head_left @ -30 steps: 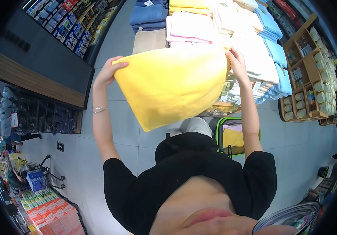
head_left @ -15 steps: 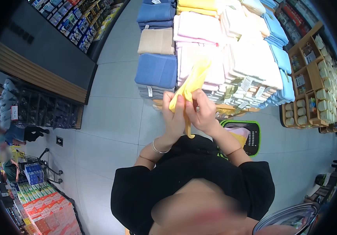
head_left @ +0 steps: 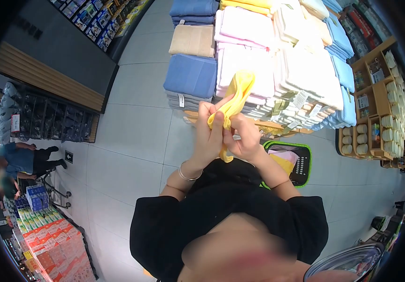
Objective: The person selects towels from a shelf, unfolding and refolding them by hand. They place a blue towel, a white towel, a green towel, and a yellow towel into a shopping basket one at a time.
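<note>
A twisted length of yellow cloth (head_left: 241,90) is gathered between my two hands, in front of my waist. Its wide end points up toward the towels, and a narrow tail hangs below my fingers. My left hand (head_left: 209,129) is closed on it, with a loop of the yellow material around the thumb side. Pressed close beside it, my right hand (head_left: 244,136) pinches the same cloth near the loop. Whether a knot is formed there is hidden by the fingers.
Stacked towels in pink (head_left: 245,28), blue (head_left: 189,75), white and light blue fill the display ahead. A black basket with a green rim (head_left: 309,162) stands on the floor at right, holding pink and yellow items. Wooden shelves (head_left: 376,101) stand farther right; people and a cart are at left.
My fingers have shifted on the yellow cloth, and a rounder loop now shows at my left thumb. The view has moved slightly. A person at the left shows more fully.
</note>
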Available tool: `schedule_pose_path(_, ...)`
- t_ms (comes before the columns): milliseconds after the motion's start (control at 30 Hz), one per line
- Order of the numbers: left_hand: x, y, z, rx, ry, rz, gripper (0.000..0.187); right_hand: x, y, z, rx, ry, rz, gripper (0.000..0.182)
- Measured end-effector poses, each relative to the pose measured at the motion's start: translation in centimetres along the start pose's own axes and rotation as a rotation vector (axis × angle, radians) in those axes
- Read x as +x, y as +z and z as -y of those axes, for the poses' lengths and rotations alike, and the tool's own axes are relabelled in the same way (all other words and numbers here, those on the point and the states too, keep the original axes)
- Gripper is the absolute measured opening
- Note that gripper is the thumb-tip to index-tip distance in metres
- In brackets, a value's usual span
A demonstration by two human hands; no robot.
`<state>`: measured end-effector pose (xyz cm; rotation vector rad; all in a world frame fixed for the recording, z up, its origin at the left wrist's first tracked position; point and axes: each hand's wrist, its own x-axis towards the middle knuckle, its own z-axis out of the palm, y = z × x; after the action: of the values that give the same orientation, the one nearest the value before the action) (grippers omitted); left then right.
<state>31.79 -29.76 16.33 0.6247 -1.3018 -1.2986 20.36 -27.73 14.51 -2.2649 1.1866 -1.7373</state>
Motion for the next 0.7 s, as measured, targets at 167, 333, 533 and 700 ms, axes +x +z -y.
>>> schedule_pose_path(167,0.4,-1.1,0.6,-0.081,0.023,0.100,0.027,1.1,-1.3,0.3,0.252,0.082,0.201,0.026)
schedule_pose_path(333,1.1,-3.8,1.1,-0.035,-0.113,0.165,0.034,0.4,-3.0,-1.2,0.233,0.059,0.323,0.040)
schedule_pose_path(533,2.3,-5.7,1.2,-0.549,-0.214,0.313,0.029,-0.2,-5.1,-4.8,0.217,0.296,-0.255,0.067)
schedule_pose_path(700,4.3,-6.0,2.5,-0.779,-0.293,0.341,0.027,-3.1,-4.8,-8.2,0.797,0.634,0.440,0.078)
